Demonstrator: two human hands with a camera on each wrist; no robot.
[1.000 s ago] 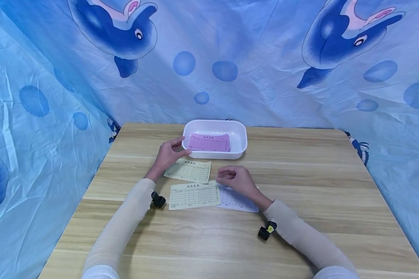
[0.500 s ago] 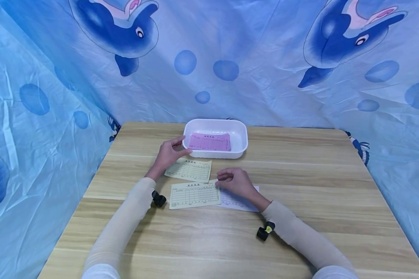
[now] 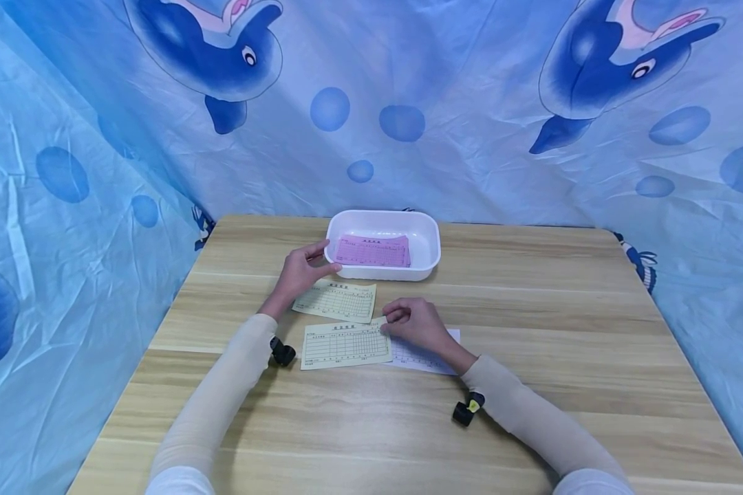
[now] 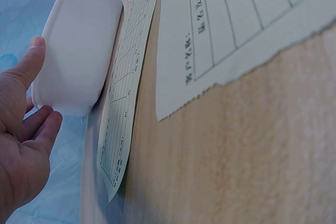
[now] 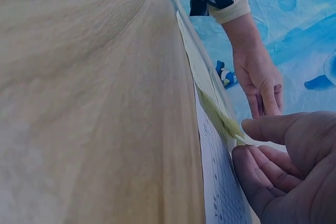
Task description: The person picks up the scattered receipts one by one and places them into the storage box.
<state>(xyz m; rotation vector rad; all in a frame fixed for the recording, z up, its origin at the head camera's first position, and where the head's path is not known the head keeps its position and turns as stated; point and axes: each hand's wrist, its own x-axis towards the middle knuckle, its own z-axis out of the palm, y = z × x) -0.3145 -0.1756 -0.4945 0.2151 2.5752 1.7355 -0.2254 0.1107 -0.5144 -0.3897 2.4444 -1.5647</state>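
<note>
My left hand (image 3: 300, 273) holds the left end of a white plastic tray (image 3: 386, 273), its thumb at the front rim and fingers at the side. Inside the tray lies a stack of pink receipt slips (image 3: 373, 251). My right hand (image 3: 417, 323) pinches the upper right corner of a pale yellow receipt slip (image 3: 345, 346) between thumb and fingertips. In the right wrist view that slip's corner (image 5: 227, 125) bends up off the sheet below. Partly under it and the right hand is a white receipt slip (image 3: 422, 358). Another yellow slip (image 3: 336, 302) rests between the left wrist and the tray.
The wood-grain table (image 3: 563, 330) extends to both sides and toward the body. A blue sea-patterned curtain (image 3: 470, 172) hangs behind and along the sides. Small black cameras (image 3: 283, 352) are strapped to both wrists.
My right hand has closed on the yellow slip's corner and raised it slightly, shifting a little left. The left hand stays at the tray.
</note>
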